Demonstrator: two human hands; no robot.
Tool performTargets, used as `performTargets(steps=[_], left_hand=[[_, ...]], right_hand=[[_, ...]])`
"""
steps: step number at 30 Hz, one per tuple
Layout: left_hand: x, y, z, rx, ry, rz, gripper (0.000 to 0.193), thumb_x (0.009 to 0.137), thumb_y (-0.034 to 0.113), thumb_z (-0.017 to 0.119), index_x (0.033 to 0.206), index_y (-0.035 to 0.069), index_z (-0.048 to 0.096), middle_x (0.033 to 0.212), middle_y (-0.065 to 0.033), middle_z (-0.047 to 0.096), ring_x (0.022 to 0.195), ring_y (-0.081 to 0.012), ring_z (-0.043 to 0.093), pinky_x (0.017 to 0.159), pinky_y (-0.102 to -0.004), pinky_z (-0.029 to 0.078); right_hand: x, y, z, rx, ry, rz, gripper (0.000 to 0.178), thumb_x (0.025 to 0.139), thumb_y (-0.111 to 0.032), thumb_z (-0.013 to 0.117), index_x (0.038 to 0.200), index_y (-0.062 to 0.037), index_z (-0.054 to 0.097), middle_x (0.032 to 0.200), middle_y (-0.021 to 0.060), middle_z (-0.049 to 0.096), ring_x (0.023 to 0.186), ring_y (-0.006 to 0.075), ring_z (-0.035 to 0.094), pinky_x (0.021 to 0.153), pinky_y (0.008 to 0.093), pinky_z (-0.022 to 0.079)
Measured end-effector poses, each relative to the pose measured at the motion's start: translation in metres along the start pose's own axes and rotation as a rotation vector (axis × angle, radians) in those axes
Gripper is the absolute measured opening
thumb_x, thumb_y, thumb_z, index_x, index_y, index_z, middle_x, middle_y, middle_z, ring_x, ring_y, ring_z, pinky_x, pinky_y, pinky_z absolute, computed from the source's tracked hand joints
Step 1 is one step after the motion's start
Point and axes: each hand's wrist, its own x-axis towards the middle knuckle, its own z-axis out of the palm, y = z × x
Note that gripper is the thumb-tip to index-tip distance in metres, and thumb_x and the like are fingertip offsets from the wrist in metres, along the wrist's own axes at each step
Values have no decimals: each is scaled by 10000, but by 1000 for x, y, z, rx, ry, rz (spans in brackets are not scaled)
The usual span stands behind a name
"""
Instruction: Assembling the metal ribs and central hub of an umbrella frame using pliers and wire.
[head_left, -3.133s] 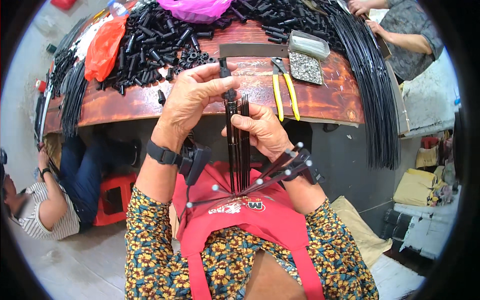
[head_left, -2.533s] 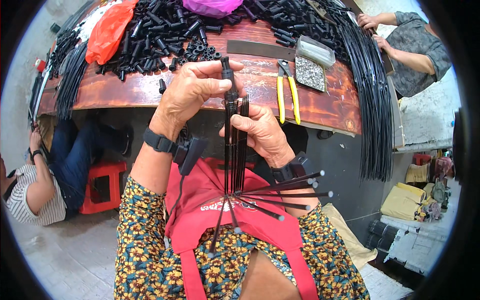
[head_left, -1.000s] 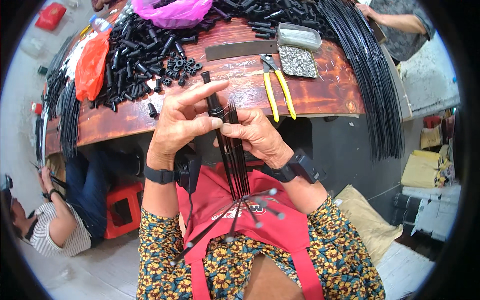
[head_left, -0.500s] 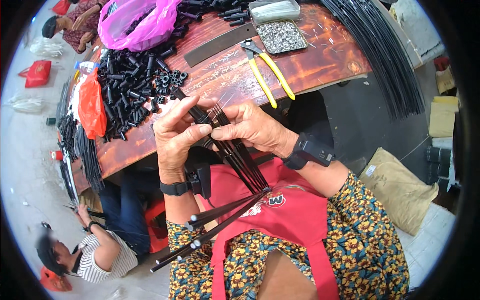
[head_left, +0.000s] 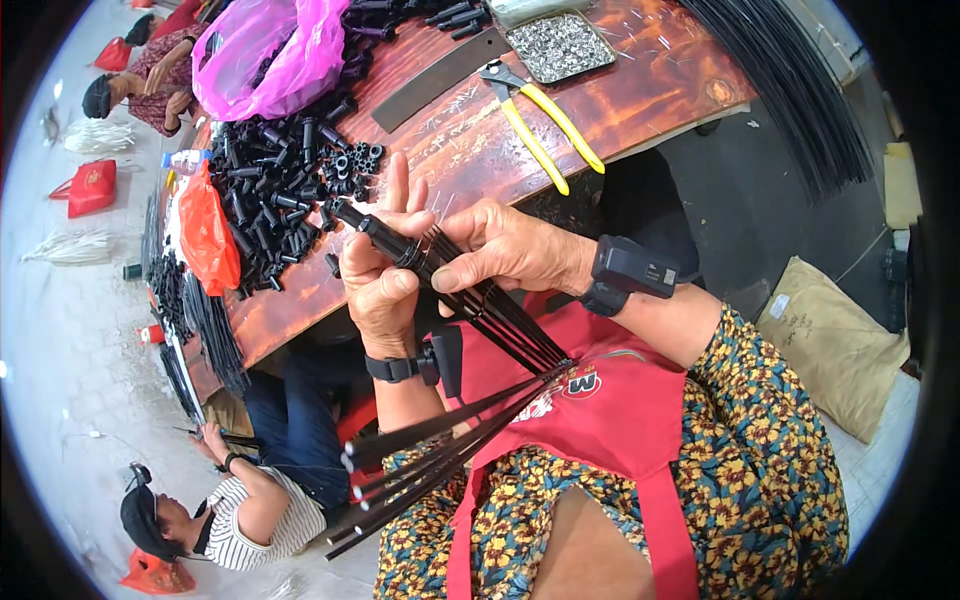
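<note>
In front of my chest, my left hand [head_left: 382, 275] closes round a black plastic umbrella runner [head_left: 388, 240], with two of its fingers raised behind it. At the runner's collar my right hand [head_left: 508, 248] pinches thin black umbrella ribs [head_left: 505, 325] between thumb and fingers. These ribs run from the collar down across my red apron [head_left: 600, 430], meet in a bunch, then fan out toward the lower left with pale tips. My fingers partly hide where ribs and collar join.
Yellow-handled pliers [head_left: 545, 130], a flat metal bar [head_left: 440, 80] and a tin [head_left: 562, 48] of small metal bits lie on the wooden table [head_left: 660, 85]. Black plastic parts [head_left: 270, 190] are heaped left, beside a pink bag [head_left: 225, 75]. A co-worker [head_left: 250, 500] sits lower left; another person is farther off.
My left hand has opened its grip somewhat, baring more of the runner, and two fingers now stretch upward. The whole view has shifted, so hands and ribs appear farther right and slightly lower.
</note>
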Motion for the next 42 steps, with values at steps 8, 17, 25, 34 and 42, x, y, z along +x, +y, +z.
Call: performTargets(steps=[8,17,25,34,42], left_hand=[[-2,-17,22,-176,96,110,454,845,361,689,1261,476,547,1214,-65,604,1409,-420,217,1088,-684,225],[-16,13,17,-1,582,99,499,942,390,529,1380,167,446,1333,-219,509,1258,-429,451,1052,-554,374],[8,95,115,-44,410,-324,1379,450,367,943,1469,-68,122,1234,-275,545,1165,-384,552,1002,-465,413],[16,41,99,624,864,-42,177,842,32,698,995,-42,648,836,-12,630,709,-64,560,667,-196,448],[14,45,107,873,884,-106,100,854,72,698,862,-27,698,712,28,619,642,-33,508,568,-192,410]], right_hand=[[-3,-12,3,52,-13,-4,261,848,-60,685,1101,-2,653,810,46,688,687,104,660,614,210,527],[-3,-9,-10,1,51,-126,223,855,-54,686,1063,17,649,840,41,673,730,123,663,662,238,537],[-10,-20,-6,-172,121,-226,185,860,-77,698,1024,6,678,856,-2,670,743,47,591,676,204,484],[3,-14,4,-346,230,-335,156,867,-149,711,963,-26,703,772,-32,649,672,25,548,602,202,456],[-1,-14,15,-428,182,-379,219,864,-86,693,1068,-4,687,902,-8,684,811,32,564,707,216,492]])
